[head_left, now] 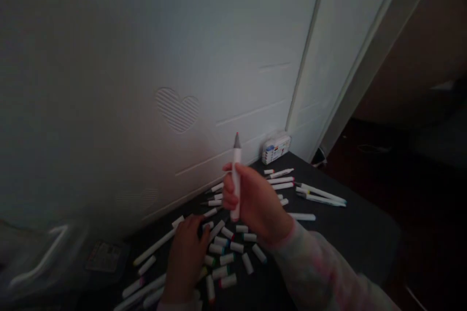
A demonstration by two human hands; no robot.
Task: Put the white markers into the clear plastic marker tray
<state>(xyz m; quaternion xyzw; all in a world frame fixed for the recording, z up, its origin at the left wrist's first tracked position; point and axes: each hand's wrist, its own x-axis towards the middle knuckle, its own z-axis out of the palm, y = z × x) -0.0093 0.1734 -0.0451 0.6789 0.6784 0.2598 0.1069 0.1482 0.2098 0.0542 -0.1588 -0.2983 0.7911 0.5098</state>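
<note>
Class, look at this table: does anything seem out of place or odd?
Yes, untidy: loose caps lie scattered at varied angles beside the left hand, and the right hand holds an uncapped marker. No spill shows.

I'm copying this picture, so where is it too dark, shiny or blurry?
Head view: dim all over, very dark at right; head view: glare streaks the blurry clear plastic at lower left; head view: the white, pinkish-tipped marker in the right hand looks fairly clear against the pale, heart-patterned panel.
</note>
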